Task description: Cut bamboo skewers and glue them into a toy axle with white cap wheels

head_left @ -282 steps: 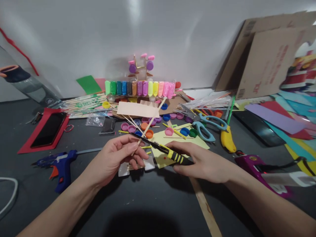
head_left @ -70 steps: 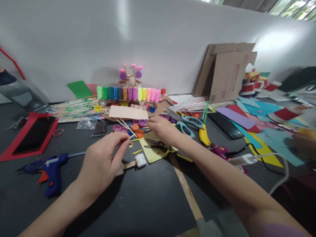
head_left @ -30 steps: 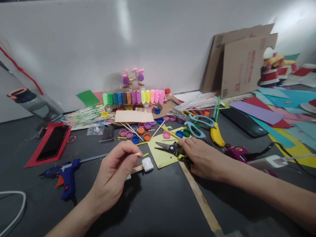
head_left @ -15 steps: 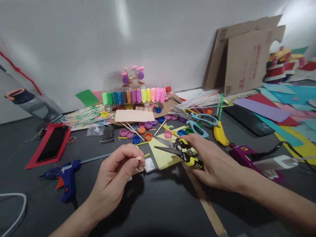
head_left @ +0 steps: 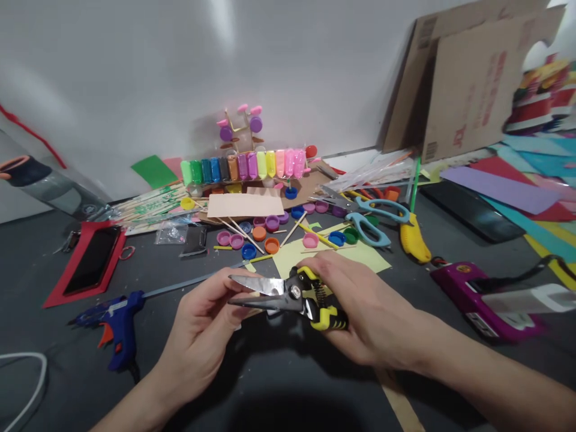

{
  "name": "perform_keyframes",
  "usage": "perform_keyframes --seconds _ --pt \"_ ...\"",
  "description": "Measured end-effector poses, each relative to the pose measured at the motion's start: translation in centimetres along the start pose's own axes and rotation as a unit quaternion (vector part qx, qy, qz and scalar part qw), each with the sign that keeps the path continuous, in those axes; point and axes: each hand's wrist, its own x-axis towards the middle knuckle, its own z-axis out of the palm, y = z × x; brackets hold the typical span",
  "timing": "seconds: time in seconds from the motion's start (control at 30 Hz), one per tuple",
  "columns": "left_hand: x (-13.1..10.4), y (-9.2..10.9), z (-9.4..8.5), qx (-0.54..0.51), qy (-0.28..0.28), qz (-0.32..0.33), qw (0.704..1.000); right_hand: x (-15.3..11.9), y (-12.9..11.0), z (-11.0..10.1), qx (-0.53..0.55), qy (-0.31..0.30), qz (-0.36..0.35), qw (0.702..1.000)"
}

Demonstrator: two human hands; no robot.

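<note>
Grips open snips (head_left: 294,292) in the right hand (head_left: 366,309).
Pinches a pale stick (head_left: 254,294) at the blades with the left hand (head_left: 200,336), before small cups (head_left: 272,245) and clear packs (head_left: 243,165) of coloured clay.

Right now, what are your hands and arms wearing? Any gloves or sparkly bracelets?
No gloves: my left hand and right hand are both bare. No bracelet or watch shows on either wrist. No sleeve shows on my left forearm or right forearm either.
</note>
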Motion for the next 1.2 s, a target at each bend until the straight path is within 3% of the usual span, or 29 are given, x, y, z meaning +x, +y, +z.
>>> perform_keyframes --seconds 0.17,0.67,0.97,1.2 --pt "-0.4 -0.8 -0.1 -0.026 -0.005 -0.044 0.999 -0.2 -0.1 -0.1 0.021 -0.027 0.013 0.999" --pt "-0.6 -0.9 0.7 -0.062 0.016 -0.070 0.996 -0.2 0.2 0.2 -0.030 0.003 -0.011 0.999" --pt "-0.1 -0.5 1.1 -0.120 0.018 -0.072 0.990 -0.4 0.0 0.0 0.026 -0.001 0.026 0.999" --pt "-0.2 -0.6 0.8 -0.091 0.017 -0.069 0.993 -0.5 0.1 -0.2 -0.005 -0.008 0.015 1.000"
